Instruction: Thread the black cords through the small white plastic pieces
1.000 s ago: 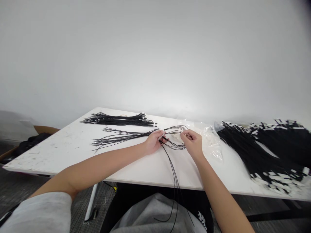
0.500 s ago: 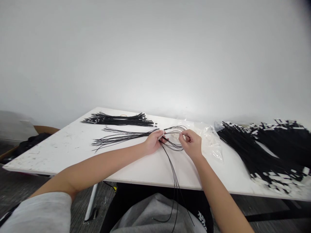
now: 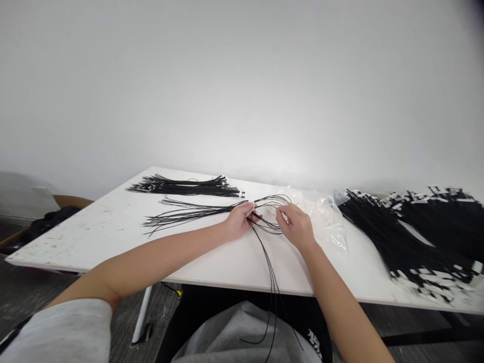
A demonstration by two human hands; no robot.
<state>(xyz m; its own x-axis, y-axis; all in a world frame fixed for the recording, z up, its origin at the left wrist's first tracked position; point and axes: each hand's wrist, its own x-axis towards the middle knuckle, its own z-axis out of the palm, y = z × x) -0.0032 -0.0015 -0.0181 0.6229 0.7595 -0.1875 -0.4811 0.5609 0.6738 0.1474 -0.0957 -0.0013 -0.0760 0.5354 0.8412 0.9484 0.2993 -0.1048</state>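
Note:
My left hand [image 3: 242, 221] is closed around a bundle of thin black cables [image 3: 189, 214], with a small white piece [image 3: 250, 207] between thumb and fingers. The loose cable ends fan out to the left over the table. To the right of that hand the cables curve in loops, and several long strands [image 3: 270, 267] hang over the front edge onto my lap. My right hand [image 3: 296, 223] pinches the looped cables [image 3: 272, 200] at their right side, thumb and forefinger together. Which strands lie between those fingertips is partly hidden.
A flat bunch of black cables [image 3: 185, 186] lies at the back left of the white table [image 3: 94, 237]. Clear plastic bags [image 3: 328, 222] with whitish contents are behind my right hand. Large heaps of black cables with white ends [image 3: 416, 237] cover the right side. A wall stands behind.
My right hand has shifted slightly left, toward my left hand, still at the loops. My left hand and the hanging strands look nearly the same.

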